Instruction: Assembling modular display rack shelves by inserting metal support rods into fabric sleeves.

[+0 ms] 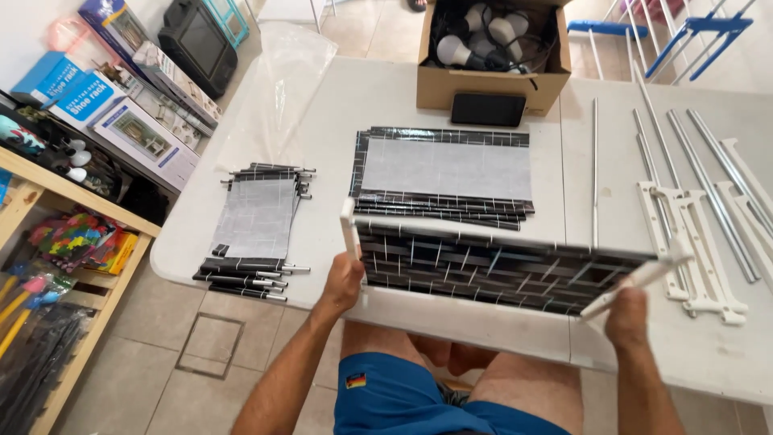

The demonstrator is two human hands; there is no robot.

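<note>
White table (451, 89) on tiled floor (145, 379)

black brick-patterned shelf panel (491, 270) (white grid lines), white side bars (636, 282), grey-backed stack (443, 169), blue shorts (403, 399).

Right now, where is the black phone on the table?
In the head view, the black phone lies at the far middle of the white table, against the cardboard box, just beyond the larger stack of panels.
</note>
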